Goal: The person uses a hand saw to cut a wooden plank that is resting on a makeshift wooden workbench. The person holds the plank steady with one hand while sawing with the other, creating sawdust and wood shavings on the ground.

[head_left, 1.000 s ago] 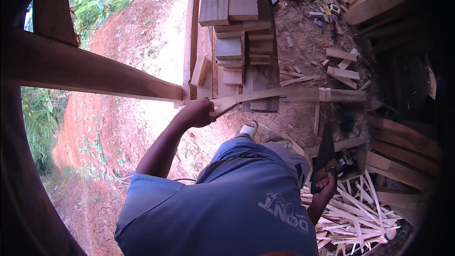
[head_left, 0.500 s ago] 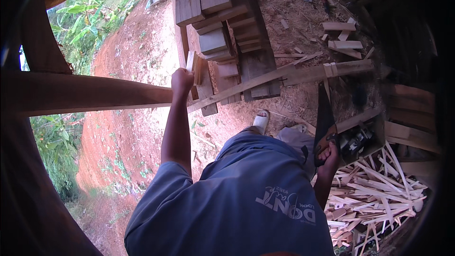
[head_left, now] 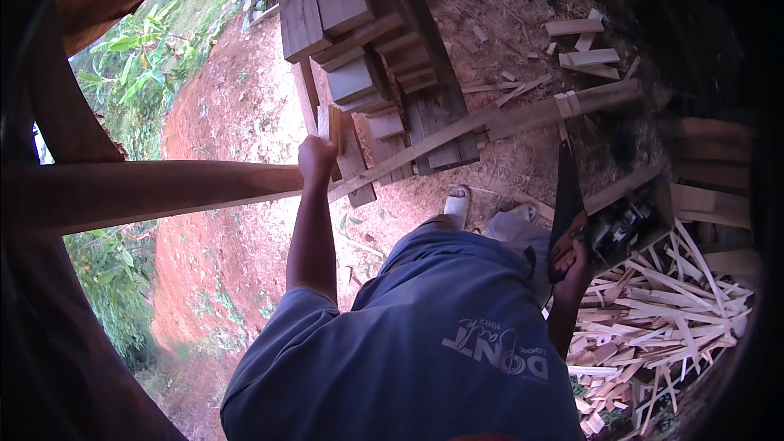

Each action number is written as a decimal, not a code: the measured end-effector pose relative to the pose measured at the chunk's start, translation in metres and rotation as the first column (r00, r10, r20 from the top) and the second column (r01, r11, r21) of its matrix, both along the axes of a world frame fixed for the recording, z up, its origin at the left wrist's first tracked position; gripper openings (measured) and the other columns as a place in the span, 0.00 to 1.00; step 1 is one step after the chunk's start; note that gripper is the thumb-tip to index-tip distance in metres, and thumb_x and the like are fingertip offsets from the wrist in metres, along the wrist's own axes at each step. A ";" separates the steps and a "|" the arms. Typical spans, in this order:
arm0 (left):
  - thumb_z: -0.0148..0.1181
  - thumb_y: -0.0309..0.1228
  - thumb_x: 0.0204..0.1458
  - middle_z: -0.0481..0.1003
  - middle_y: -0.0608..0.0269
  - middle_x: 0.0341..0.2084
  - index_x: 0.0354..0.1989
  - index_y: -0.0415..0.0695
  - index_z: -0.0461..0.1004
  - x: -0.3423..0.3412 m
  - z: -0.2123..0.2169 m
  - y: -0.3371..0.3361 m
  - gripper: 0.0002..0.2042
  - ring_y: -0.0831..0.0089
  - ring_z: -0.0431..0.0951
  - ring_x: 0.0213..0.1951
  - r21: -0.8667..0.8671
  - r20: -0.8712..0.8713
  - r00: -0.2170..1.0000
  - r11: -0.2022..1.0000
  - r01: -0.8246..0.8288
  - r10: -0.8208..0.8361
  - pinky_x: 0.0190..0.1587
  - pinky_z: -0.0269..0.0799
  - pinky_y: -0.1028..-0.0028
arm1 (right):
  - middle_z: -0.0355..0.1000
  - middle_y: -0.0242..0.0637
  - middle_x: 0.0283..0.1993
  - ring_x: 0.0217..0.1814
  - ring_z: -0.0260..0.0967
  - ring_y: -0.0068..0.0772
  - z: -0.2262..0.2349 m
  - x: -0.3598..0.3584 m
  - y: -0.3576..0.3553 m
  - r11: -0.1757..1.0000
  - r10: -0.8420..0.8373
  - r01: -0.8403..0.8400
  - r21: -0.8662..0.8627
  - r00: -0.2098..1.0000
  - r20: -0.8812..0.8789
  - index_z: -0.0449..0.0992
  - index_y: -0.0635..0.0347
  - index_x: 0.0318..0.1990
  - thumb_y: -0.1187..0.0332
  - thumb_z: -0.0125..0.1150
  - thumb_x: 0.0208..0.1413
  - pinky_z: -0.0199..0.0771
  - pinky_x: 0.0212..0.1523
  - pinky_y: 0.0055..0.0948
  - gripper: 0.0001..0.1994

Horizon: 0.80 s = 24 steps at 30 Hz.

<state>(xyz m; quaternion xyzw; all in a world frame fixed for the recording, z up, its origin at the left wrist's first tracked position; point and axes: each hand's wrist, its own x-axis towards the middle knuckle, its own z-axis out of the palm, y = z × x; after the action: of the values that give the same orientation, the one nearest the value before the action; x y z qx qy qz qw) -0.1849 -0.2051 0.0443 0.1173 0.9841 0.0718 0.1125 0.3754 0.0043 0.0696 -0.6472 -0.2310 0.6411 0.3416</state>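
Note:
My left hand (head_left: 317,155) is closed around the near end of a short pale wooden piece (head_left: 324,121), beside a stack of sawn boards (head_left: 345,0). On the right, my right hand (head_left: 571,261) grips the handle of a handsaw (head_left: 567,184). The saw's dark blade points away from me, its tip close to a long wooden rail (head_left: 523,126) that crosses in front of the stack. The blade does not visibly touch the boards. My fingers hide most of the saw handle.
A thick beam (head_left: 163,189) comes in from the left. At the right stands a box (head_left: 625,224) with a dark metal tool in it, above a heap of wood offcuts (head_left: 653,318). Short wood pieces (head_left: 590,57) and small tools lie on the ground farther off.
The view has turned slightly, so the stack sits a little farther left. Both hands keep their holds, the left on the wooden piece and the right on the handsaw.

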 end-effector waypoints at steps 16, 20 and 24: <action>0.76 0.40 0.45 0.84 0.38 0.38 0.37 0.34 0.83 -0.047 -0.027 0.023 0.20 0.45 0.86 0.44 -0.095 0.094 0.992 0.992 0.089 -0.080 0.48 0.82 0.54 | 0.53 0.23 0.20 0.18 0.51 0.19 0.009 -0.010 0.002 0.999 -0.003 0.002 -0.040 1.000 -0.014 0.66 0.52 0.26 0.66 0.62 0.67 0.55 0.21 0.27 0.15; 0.71 0.34 0.43 0.84 0.39 0.37 0.35 0.34 0.84 -0.056 -0.031 0.022 0.15 0.45 0.86 0.44 -0.103 0.085 0.995 0.993 0.050 -0.042 0.49 0.82 0.55 | 0.54 0.24 0.20 0.18 0.52 0.20 0.007 -0.009 -0.001 1.000 0.013 -0.013 -0.012 1.000 -0.013 0.67 0.53 0.27 0.67 0.62 0.66 0.56 0.21 0.27 0.15; 0.74 0.37 0.41 0.85 0.42 0.35 0.33 0.35 0.84 -0.065 -0.033 0.013 0.16 0.49 0.87 0.41 -0.008 0.107 0.992 0.998 0.068 -0.067 0.47 0.82 0.57 | 0.54 0.25 0.20 0.17 0.53 0.21 0.010 -0.011 -0.004 1.000 0.009 -0.009 -0.002 1.000 0.015 0.67 0.54 0.27 0.67 0.62 0.66 0.57 0.21 0.28 0.15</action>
<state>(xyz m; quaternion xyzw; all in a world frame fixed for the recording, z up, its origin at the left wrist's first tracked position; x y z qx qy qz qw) -0.2503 -0.1923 0.0113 0.1457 0.9726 0.0684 0.1677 0.3645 0.0005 0.0796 -0.6512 -0.2360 0.6380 0.3364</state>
